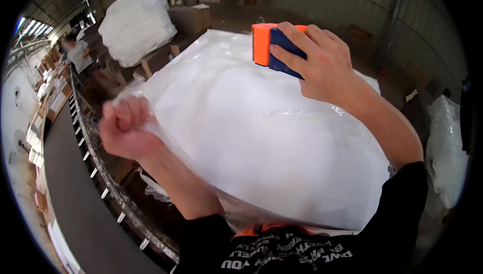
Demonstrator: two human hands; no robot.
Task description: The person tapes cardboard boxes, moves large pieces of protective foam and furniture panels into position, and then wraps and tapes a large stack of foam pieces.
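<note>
Before me lies a broad stack of white sheets (261, 148) under clear plastic film (282, 114). My right hand (324, 62) grips an orange and navy tape dispenser (262, 45) above the stack's far side, its toothed edge turned left. At the stack's left edge my left hand (128, 128) is closed in a fist, somewhat blurred. Loose film runs up to its fingers and seems pinched in them. The fingertips are partly hidden.
A conveyor with a dark belt (75, 188) and a metal side rail runs along my left. Another wrapped white bundle (136, 25) sits far left, beside a brown box (190, 18). Wrapped plastic (445, 148) stands at right. A person (79, 56) is beyond the conveyor.
</note>
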